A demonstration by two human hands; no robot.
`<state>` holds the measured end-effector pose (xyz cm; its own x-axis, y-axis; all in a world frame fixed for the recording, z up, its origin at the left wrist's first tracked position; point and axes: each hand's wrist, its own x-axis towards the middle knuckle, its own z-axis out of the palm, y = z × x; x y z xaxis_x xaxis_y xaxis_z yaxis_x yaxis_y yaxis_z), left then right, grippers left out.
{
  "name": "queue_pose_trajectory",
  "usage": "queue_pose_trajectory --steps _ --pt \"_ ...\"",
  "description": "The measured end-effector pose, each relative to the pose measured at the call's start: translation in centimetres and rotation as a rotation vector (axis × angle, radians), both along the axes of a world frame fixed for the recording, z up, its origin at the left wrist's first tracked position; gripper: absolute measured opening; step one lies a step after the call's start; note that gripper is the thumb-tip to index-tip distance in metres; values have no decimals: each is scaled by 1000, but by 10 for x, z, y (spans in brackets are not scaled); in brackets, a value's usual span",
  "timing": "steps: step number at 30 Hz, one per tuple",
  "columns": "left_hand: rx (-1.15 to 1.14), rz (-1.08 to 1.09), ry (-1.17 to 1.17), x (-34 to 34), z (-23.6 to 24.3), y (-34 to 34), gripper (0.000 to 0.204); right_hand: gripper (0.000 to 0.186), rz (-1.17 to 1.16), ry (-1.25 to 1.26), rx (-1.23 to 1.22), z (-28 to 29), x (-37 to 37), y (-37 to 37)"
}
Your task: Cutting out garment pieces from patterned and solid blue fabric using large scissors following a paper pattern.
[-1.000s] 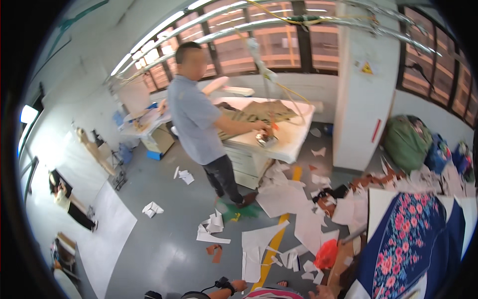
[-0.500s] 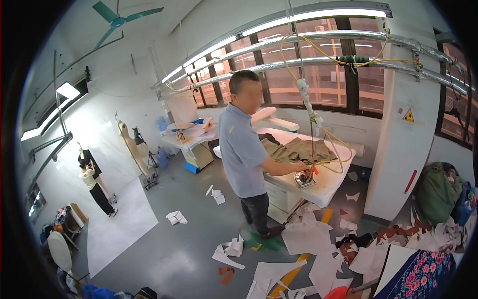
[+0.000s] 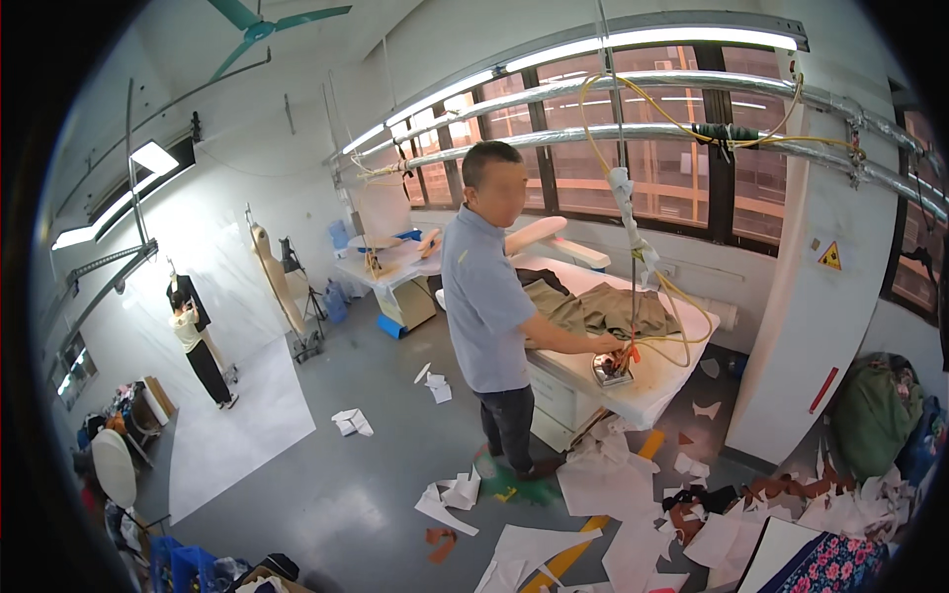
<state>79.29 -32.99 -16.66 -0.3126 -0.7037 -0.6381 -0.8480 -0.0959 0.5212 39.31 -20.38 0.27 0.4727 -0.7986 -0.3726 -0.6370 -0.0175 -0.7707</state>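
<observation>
Neither of my hands shows in the head view. In the middle, a person in a light blue shirt (image 3: 484,287) stands at a padded ironing table (image 3: 657,390). That person's hand (image 3: 605,344) is at a metal steam iron (image 3: 613,372) on the table's near right part. Olive-green cloth (image 3: 618,309) lies crumpled on the table behind the iron. A yellow hose (image 3: 682,296) hangs beside the iron. At the lower right corner, the nearest things to me include dark blue floral fabric (image 3: 830,568).
Paper pieces (image 3: 539,553) and brown scraps litter the floor. Stuffed green bags (image 3: 875,410) lean at the right by a white pillar (image 3: 801,296). Blue crates (image 3: 183,565) stand at the lower left. Far left, another person (image 3: 203,356) stands by a dark garment on a white floor sheet (image 3: 247,425).
My view has shifted a little, so the room sits slightly further right and lower. A red thing at the lower edge has left view. The person's hand stays at the iron.
</observation>
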Motion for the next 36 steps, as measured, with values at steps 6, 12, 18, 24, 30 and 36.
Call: queue_pose_trajectory --steps 6,12,18,24,30,36 --pt "8 -39 27 1 -6 -3 42 45 88 -25 -7 10 33 -13" --pt "2 -80 58 7 -9 -1 41 45 160 -34 -2 18 69 -11" --pt "4 -107 79 17 -11 -1 41 46 203 -29 11 16 96 -12" --pt "18 -113 89 26 -16 3 41 46 244 -24 29 11 110 -18" --pt "21 -100 94 29 -16 4 40 47 295 -33 53 7 115 -29" --pt "25 -76 103 29 -18 16 40 47 356 -52 63 -2 117 -34"
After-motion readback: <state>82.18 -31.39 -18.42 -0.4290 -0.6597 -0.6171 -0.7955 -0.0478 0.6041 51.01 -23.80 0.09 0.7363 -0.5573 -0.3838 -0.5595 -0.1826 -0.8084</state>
